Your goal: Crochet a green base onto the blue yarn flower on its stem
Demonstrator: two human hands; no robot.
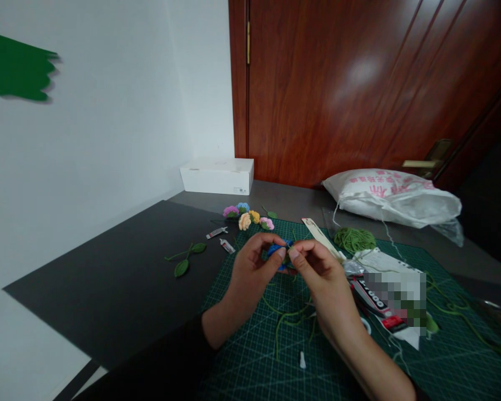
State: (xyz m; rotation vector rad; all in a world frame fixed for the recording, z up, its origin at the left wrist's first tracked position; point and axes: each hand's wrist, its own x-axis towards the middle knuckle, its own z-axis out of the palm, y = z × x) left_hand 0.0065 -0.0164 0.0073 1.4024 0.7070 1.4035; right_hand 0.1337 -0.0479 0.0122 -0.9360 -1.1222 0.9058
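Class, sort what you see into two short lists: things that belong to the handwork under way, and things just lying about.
Likely part of the work:
blue piece, between left hand and right hand
green yarn ball
cutting mat
green leaves
coloured flowers
two small tubes

Probably just lying about:
white box
white sack

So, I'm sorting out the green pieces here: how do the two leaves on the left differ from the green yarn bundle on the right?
The leaves are finished flat shapes on a thin stem; the yarn bundle is a loose heap of strands. The leaves lie on the dark tabletop, while the bundle sits by the far edge of the cutting mat. Both are green.
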